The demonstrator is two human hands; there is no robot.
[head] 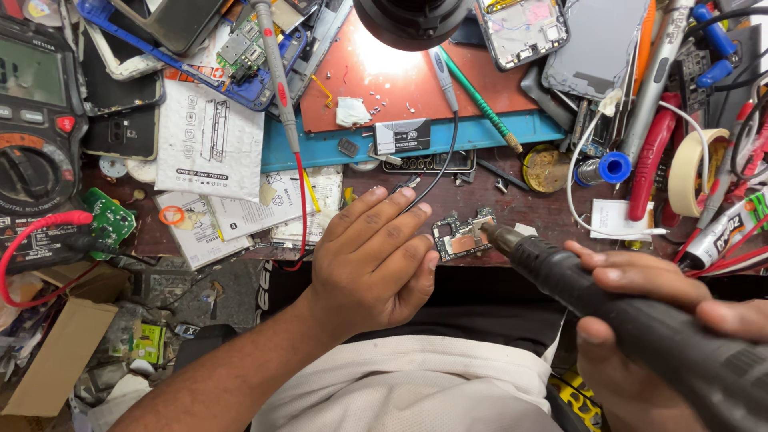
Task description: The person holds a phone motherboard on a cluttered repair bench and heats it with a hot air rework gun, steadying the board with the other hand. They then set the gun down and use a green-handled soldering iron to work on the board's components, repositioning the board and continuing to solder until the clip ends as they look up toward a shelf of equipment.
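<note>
A small phone circuit board [462, 234] lies at the near edge of the wooden bench. My left hand [370, 260] rests flat beside it on the left, fingers together, thumb tip touching the board's left edge. My right hand [640, 336] grips a thick black hot-air tool [608, 308] whose metal nozzle [498, 237] points at the right side of the board, almost touching it.
A black multimeter [36, 136] with a red lead sits far left. Paper leaflets [210, 140], phone frames, an orange mat [400, 76] on a blue tray, a lamp head [412, 20], tape roll [694, 172], red pliers [652, 156] and a flux tin [546, 168] crowd the bench.
</note>
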